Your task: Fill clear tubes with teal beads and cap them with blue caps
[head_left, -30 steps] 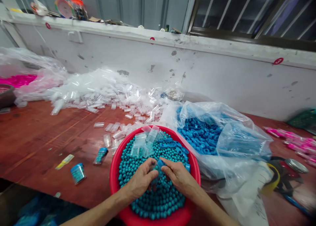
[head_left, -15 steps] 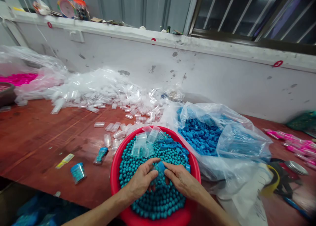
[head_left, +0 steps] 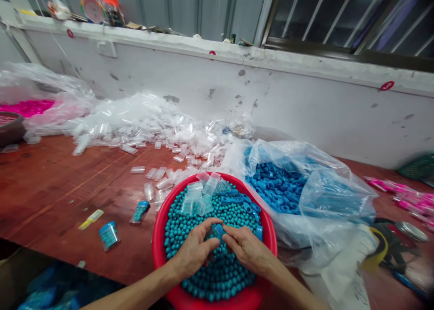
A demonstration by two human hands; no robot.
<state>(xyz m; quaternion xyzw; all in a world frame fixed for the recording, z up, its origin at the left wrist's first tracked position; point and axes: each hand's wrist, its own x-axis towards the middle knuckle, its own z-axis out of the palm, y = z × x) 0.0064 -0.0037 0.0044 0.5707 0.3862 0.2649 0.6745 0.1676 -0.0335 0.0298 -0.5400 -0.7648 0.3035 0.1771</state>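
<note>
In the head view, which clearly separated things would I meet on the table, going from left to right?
Dark bowl → wider bead-filled container → narrower blue-topped container → red basin → yellow band → round metallic disc.

Looks like a small workshop to me: long red bench (head_left: 111, 170) heaped with loose clear cases (head_left: 190, 140), a big bag (head_left: 322, 188) of blue parts (head_left: 278, 188), a tub (head_left: 159, 237) full of beads (head_left: 217, 280), and scuffed white wall (head_left: 142, 70) behind.

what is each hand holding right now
Left hand: fingers closed around a small clear container.
Right hand: fingertips pinching a blue cap.
</note>
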